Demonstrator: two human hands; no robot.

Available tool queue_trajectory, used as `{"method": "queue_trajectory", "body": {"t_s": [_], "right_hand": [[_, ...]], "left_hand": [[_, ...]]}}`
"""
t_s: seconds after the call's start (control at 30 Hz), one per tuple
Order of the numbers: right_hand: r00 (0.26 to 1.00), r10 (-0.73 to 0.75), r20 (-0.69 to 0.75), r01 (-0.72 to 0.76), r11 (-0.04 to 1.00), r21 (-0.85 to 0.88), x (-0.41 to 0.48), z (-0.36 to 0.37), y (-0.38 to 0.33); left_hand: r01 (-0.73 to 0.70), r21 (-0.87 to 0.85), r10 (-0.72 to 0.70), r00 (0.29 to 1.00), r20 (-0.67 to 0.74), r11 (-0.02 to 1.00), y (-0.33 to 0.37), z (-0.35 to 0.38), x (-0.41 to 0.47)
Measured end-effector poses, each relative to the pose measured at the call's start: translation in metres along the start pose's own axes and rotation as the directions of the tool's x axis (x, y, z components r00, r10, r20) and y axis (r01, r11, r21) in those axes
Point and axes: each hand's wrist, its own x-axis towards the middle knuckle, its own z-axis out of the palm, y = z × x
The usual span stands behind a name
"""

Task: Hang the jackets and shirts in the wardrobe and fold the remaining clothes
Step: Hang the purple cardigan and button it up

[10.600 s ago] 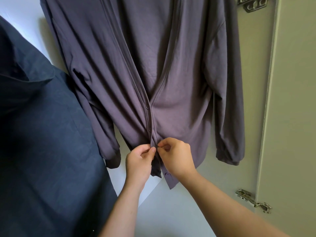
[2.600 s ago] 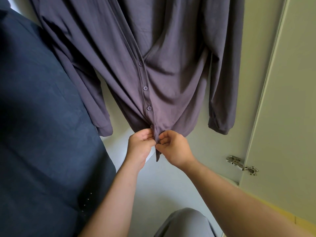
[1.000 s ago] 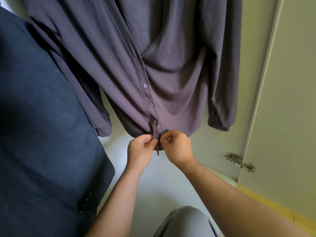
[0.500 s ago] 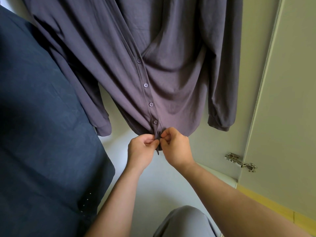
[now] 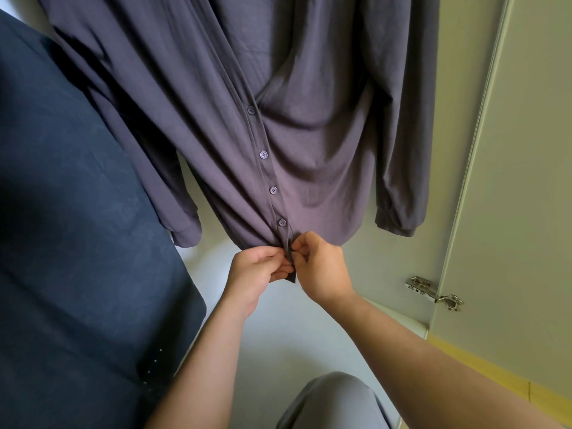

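Two bare hands meet at the lower hem of a purple-grey shirt (image 5: 216, 103) that hangs inside the wardrobe, its collar and hanger above the frame's upper edge. The left hand (image 5: 258, 270) pinches the bottom end of the button placket between thumb and curled fingers. The right hand (image 5: 322, 267) pinches the facing edge of the same placket, fingers likewise curled, and a short tip of cloth shows below between the two hands. Whether the fingertips of the two hands touch each other cannot be told. Four buttons (image 5: 263, 154) sit fastened in a line along the placket above the hands, the lowest just above the fingers. Above the uppermost button the front falls apart in a narrow V. Cloth gathers in slanting folds toward the pinched point. One sleeve cuff (image 5: 185, 235) hangs to the left of the hands, the other cuff (image 5: 399, 224) to the right, both clear of them. A dark navy garment (image 5: 77, 243) fills the left side, just beside the shirt's left sleeve. At right stands a pale wardrobe door (image 5: 510, 212) with a metal hinge (image 5: 433, 294) at its inner edge. A knee in grey cloth (image 5: 334, 400) shows at the lower edge, between the forearms.
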Motion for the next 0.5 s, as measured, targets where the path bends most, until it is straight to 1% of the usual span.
{"method": "queue_trajectory", "body": {"t_s": [0.23, 0.4, 0.5], "right_hand": [[0.999, -0.010, 0.033, 0.011, 1.000, -0.011, -0.0007, -0.0017, -0.0026], [0.997, 0.062, 0.043, -0.065, 0.995, 0.075, -0.0009, -0.0004, -0.0040], [0.996, 0.087, 0.018, -0.088, 0.994, 0.061, 0.0020, 0.0009, -0.0044]], "left_hand": [[-0.104, 0.128, 0.110, 0.993, -0.036, 0.986, 0.0013, 0.0053, -0.0026], [-0.099, 0.208, 0.117, 0.990, -0.077, 0.973, 0.0028, 0.0064, -0.0015], [-0.113, 0.241, 0.142, 0.984, -0.109, 0.964, 0.0007, 0.0085, -0.0019]]}}
